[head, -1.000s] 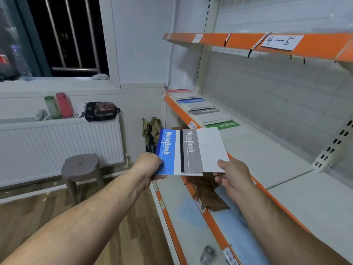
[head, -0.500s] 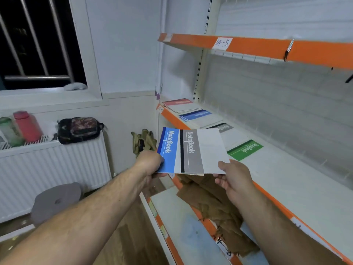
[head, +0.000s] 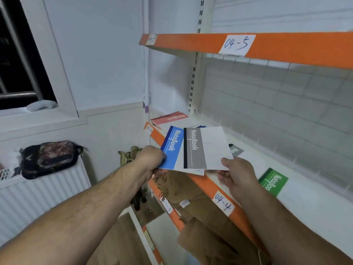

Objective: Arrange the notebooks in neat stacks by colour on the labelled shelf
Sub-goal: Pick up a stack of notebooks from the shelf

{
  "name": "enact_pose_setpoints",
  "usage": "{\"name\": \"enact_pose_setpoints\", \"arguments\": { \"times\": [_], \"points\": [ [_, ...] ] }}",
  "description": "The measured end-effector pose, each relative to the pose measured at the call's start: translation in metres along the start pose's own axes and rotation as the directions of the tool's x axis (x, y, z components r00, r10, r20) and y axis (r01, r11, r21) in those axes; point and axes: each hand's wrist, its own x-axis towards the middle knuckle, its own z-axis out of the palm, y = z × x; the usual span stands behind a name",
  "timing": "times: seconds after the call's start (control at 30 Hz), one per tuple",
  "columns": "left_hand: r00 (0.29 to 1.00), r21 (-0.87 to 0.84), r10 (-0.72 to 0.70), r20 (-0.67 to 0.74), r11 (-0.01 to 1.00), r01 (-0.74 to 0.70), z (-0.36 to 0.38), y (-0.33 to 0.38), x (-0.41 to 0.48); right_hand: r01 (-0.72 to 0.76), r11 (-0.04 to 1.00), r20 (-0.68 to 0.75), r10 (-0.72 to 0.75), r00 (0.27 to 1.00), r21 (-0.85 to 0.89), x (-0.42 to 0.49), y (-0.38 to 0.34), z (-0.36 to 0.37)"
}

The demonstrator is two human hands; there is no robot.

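Blue notebook (head: 170, 150) in pinch of left hand (head: 150, 162), grey notebook (head: 207, 148) across it in pinch of right hand (head: 236, 176)

White walls (head: 107, 54), dark barred window (head: 17, 54) — white radiator (head: 38, 197) below.

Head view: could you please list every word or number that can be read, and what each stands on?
"04-5": upper label.
"04-4": near middle label.
"NoteBook": blue notebook, grey notebook (both held), green notebook.
Too blurred: red notebook, shelved grey cover, far upper label, far middle label, lower label.
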Motion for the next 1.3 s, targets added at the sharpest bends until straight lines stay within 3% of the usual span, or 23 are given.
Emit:
{"name": "enact_pose_setpoints", "arguments": {
  "times": [0.2,0.33,0.43,0.53,0.6,0.73,0.9,1.17,1.3],
  "points": [
    [0.996,0.108,0.036,0.076,0.993,-0.044,0.027,0.021,0.055,0.025,1.000,-0.096,-0.025,0.995,0.002,0.040,-0.009,0.005],
    [0.982,0.308,0.100,0.162,0.940,-0.147,0.044,0.034,0.104,0.036,0.999,-0.177,-0.030,0.984,0.028,0.061,-0.012,0.008],
    [0.965,0.311,0.114,0.237,0.932,-0.186,0.057,0.045,0.137,0.049,0.997,-0.256,-0.033,0.966,0.055,0.071,-0.015,0.016],
    [0.954,0.227,0.035,0.298,0.968,-0.106,0.068,0.058,0.156,0.054,0.997,-0.330,-0.033,0.943,0.052,0.080,-0.016,0.026],
    [0.936,0.277,0.041,0.349,0.950,-0.145,0.072,0.065,0.169,0.054,0.997,-0.385,-0.028,0.922,0.059,0.088,-0.016,0.031],
    [0.868,0.436,0.182,0.462,0.806,-0.401,0.076,0.070,0.197,0.090,0.992,-0.489,-0.034,0.871,0.090,0.096,-0.014,0.039],
    [0.761,0.563,0.255,0.596,0.543,-0.623,0.074,0.070,0.217,0.113,0.985,-0.567,-0.018,0.824,0.134,0.091,-0.006,0.054],
    [0.632,0.577,0.302,0.714,0.258,-0.775,0.072,0.068,0.219,0.142,0.977,-0.643,-0.004,0.765,0.162,0.077,0.005,0.066],
    [0.621,0.581,0.298,0.725,0.220,-0.784,0.071,0.068,0.219,0.144,0.978,-0.692,0.002,0.722,0.153,0.065,0.011,0.066]
  ]
}}
